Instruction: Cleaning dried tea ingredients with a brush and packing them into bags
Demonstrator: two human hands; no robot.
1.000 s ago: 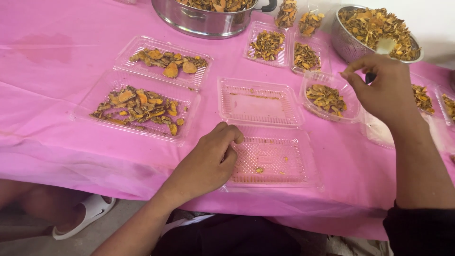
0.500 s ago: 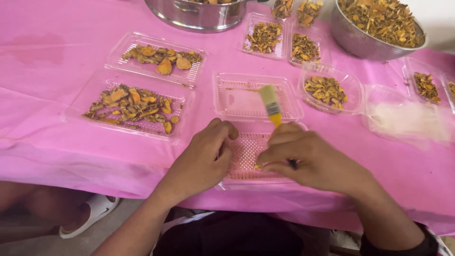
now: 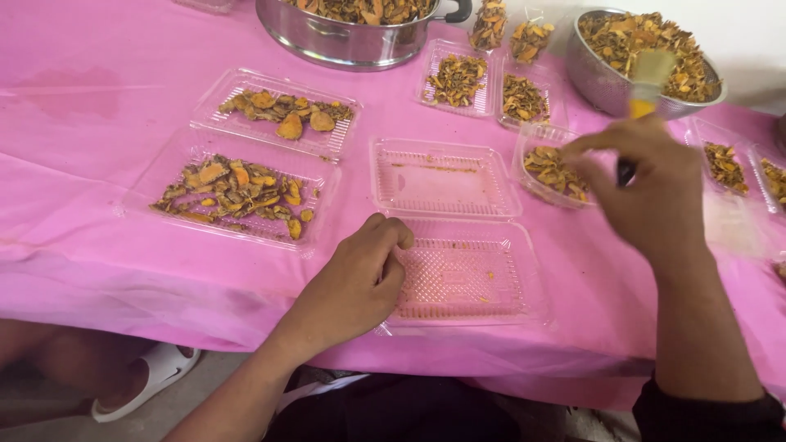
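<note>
Ribbed clear plastic tray [image 3: 467,274] under left hand [image 3: 352,282].

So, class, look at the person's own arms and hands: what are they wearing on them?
Both hands are bare: no gloves, and no rings or watch that I can see. The left hand and its forearm are uncovered right to the frame's edge. The right hand has a bare forearm too, ending in a dark sleeve near the elbow.

Steel pot [image 3: 352,37], colander [image 3: 610,82], filled trays [image 3: 233,192], pink tablecloth [image 3: 82,123].
</note>
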